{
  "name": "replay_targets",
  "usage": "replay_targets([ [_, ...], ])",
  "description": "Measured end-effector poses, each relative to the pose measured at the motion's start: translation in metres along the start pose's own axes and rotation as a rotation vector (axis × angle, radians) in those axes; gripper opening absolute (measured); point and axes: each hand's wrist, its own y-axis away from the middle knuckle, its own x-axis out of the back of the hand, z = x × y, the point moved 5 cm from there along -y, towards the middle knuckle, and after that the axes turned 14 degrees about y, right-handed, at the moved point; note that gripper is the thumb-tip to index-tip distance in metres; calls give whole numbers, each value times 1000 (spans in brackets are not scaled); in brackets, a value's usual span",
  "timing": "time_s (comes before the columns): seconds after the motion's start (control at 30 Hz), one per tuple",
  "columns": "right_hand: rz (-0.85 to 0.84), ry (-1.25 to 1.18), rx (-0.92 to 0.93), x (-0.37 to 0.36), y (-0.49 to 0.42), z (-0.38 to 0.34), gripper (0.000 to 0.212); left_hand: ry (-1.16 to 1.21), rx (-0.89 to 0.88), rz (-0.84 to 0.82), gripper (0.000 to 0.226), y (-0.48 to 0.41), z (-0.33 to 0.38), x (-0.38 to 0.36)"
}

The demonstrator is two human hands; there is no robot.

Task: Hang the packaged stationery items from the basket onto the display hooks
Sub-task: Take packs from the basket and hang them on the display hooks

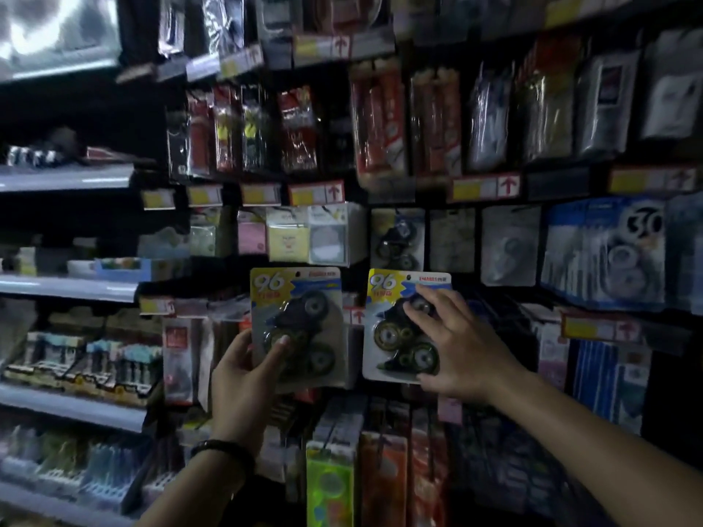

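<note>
Two alike blister packs of correction tape, each with a yellow "96" corner, are raised before the display wall. My left hand (pixel 247 378) grips the left pack (pixel 300 298) at its lower edge, thumb across the front. My right hand (pixel 452 348) holds the right pack (pixel 395 329), fingers spread over the blister and thumb under its bottom edge. Just above the right pack a similar correction tape pack (pixel 397 239) hangs on the wall. The hooks themselves are hidden behind the goods. The basket is out of view.
Rows of hanging packets fill the wall, with yellow price tags (pixel 315 192) on rails between rows. A blue "30" tape pack (pixel 605 252) hangs at right. Grey shelves (pixel 68 289) with boxed goods stand at left. The scene is dim.
</note>
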Motion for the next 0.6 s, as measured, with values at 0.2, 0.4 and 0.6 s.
replay_targets([
  [0.2, 40, 138, 20, 11, -59, 29, 108, -9, -12, -69, 18, -36, 5, -34],
  [0.4, 79, 198, 6, 8, -103, 44, 107, 37, 41, -98, 17, -58, 1, -56],
  [0.6, 101, 248, 8, 1, -121, 41, 107, 53, 45, -167, 22, -65, 1, -70],
])
